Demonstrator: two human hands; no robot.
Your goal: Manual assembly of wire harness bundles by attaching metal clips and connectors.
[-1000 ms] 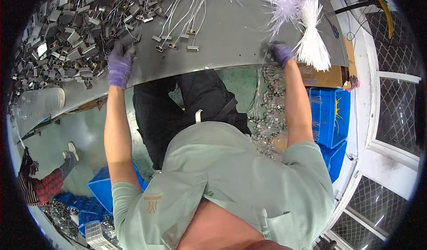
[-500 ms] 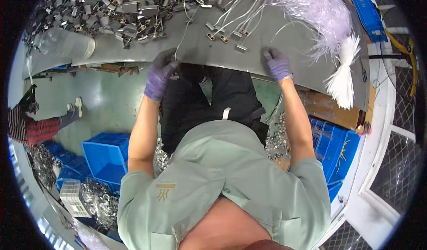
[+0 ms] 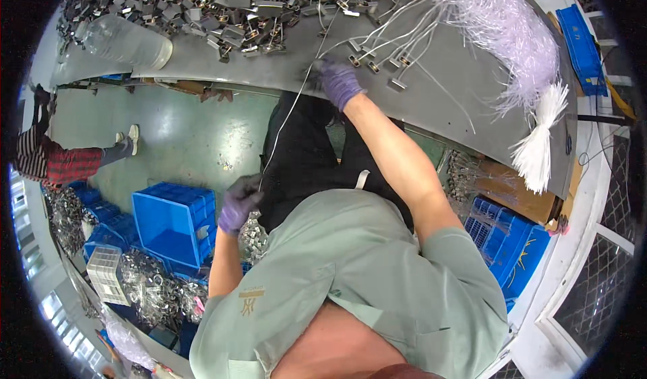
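My left hand [image 3: 238, 205], in a purple glove with dark fingers, is low beside my lap, its fingers closed on the lower end of a thin white cord [image 3: 286, 117]. From there the cord runs taut up past the table edge toward the pile of small dark metal pieces [image 3: 229, 15]. My right hand [image 3: 340, 84], gloved alike, is over the table's front edge, with its fingertips beside the cord; motion blurs them, so their grip is unclear. Just right of it lie several cords ending in small grey clips [image 3: 397, 84].
A bundle of pale strands [image 3: 505, 35] with a white tied end [image 3: 541, 140] lies on the right of the grey table [image 3: 465, 103]. A clear plastic bottle [image 3: 128, 41] lies at left. Blue crates [image 3: 172, 220] stand on the floor, and another person [image 3: 67, 156] is at far left.
My left hand has drawn the cord down and back from the table edge to beside my lap. My right hand has moved left across the table edge to the cord.
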